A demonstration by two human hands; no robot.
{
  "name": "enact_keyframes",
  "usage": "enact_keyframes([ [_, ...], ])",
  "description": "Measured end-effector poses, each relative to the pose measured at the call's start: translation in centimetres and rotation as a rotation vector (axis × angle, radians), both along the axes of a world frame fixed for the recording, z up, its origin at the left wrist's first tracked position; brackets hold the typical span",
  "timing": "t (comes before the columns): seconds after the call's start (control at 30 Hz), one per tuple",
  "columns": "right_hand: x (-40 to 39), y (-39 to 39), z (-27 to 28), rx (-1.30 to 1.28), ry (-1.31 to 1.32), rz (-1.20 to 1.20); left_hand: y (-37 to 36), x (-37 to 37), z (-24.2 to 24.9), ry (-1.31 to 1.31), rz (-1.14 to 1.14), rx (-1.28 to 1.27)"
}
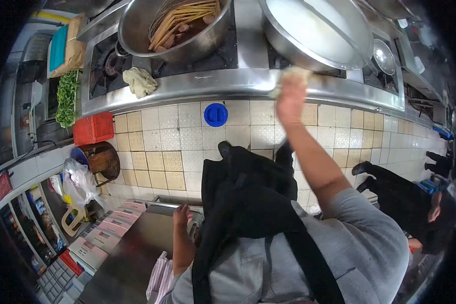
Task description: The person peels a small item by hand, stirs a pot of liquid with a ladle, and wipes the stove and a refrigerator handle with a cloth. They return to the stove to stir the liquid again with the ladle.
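Note:
My right hand (291, 104) is stretched forward to the stove's front edge and presses a pale yellowish cloth (295, 75) against the metal, just below a large pot of white liquid (311, 28). The hand and cloth are slightly blurred. My left hand (181, 215) is low at my side, beside the edge of a steel table (142, 238); its small visible fingers look loosely apart. A second crumpled cloth (140, 82) lies on the stove edge (202, 82) to the left, below a pot holding brown stalks (185, 25).
On the tiled floor is a blue round object (216, 115). At left stand a red crate (93, 128), a round wooden stool (102, 161) and leafy greens (67, 99). A person in black (400, 197) is at the right. A strainer (384, 57) rests on the stove's right.

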State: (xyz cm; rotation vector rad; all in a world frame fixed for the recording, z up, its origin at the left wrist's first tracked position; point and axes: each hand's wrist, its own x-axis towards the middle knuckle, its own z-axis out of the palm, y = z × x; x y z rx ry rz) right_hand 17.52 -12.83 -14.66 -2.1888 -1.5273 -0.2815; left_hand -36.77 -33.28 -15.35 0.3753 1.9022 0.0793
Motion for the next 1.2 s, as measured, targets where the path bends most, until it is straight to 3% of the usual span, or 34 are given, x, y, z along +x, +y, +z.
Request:
enact_keyframes([
  [0.07, -6.6, 3.3, -0.5, 0.177, 0.128, 0.249, -0.6, -1.6, 0.3, 0.061, 0.096, -0.014],
  [0.13, -13.1, 5.8, 0.4, 0.086, 0.059, 0.356, -1.3, -2.2, 0.8, 0.025, 0.083, -0.016],
  [0.2, -16.8, 9.2, 0.2, 0.061, 0.184, 0.491, -1.6, -2.6, 0.2, -0.024, 0.083, -0.006],
  [0.33, -19.0, 10.8, 0.8, -0.068, 0.184, 0.631, -1.1, -2.3, -0.9, -0.067, -0.055, -0.01],
  [0.4, -16.3, 8.2, 2.5, -0.143, 0.234, 0.768, -1.9, -3.8, -3.8, -0.185, -0.641, 0.454],
  [0.43, -14.5, 6.4, 4.2, -0.221, 0.257, 0.813, -1.1, -2.1, -3.5, -0.217, -0.667, 0.461],
  [0.5, -9.7, 1.4, 5.5, -0.388, 0.502, 0.678, 0.8, 3.6, 0.9, -0.078, -0.043, 0.126],
  [0.57, -2.4, -5.1, 2.6, -0.254, 0.544, 0.475, 0.5, 3.5, -0.9, -0.13, -0.152, 0.102],
  [0.6, 2.4, -8.5, 0.4, -0.261, 0.545, 0.34, -1.2, 2.1, -4.2, -0.181, -0.319, 0.261],
  [0.63, 7.4, -11.3, 4.3, -0.436, 0.678, 0.172, -1.8, 2.2, -6.2, -0.23, -0.486, 0.422],
  [0.67, 12.5, -14.6, 3.6, -0.301, 0.622, 0.021, -1.6, 4.7, -4.8, -0.147, -0.654, 0.454],
  [0.7, 17.2, -16.5, 5.2, -0.272, 0.522, -0.159, -0.7, 6.2, -5.1, -0.15, -0.659, 0.469],
  [0.73, 21.4, -17.5, 8.9, -0.324, 0.627, -0.334, 0.2, 7.3, -5.5, -0.173, -0.715, 0.345],
  [0.77, 26.7, -19.4, 8.0, -0.137, 0.467, -0.354, 0.8, 8.6, -6.0, -0.192, -0.766, 0.221],
  [0.83, 34.1, -19.5, 11.0, -0.08, 0.264, -0.447, 0.7, 12.7, -5.6, -0.151, -0.661, 0.278],
  [0.9, 39.3, -18.8, 12.5, -0.006, 0.188, -0.443, 3.3, 19.3, -0.9, -0.152, -0.314, 0.12],
  [0.93, 41.2, -18.2, 12.3, 0.036, 0.173, -0.414, 3.1, 17.3, -4.6, -0.243, -0.596, 0.296],
  [0.97, 43.3, -18.1, 10.9, 0.042, 0.195, -0.391, 4.8, 21.6, -1.0, -0.196, -0.382, 0.164],
  [1.03, 45.7, -16.7, 7.2, -0.125, 0.26, -0.402, 6.4, 24.9, 1.3, -0.111, -0.453, 0.194],
  [1.07, 44.6, -15.6, 7.4, 0.014, 0.0, -0.369, 7.3, 26.3, 2.4, -0.112, -0.401, 0.189],
  [1.2, 35.7, -10.7, 15.6, 0.297, 0.283, -0.136, 8.8, 27.3, 3.0, -0.155, -0.335, 0.321],
])
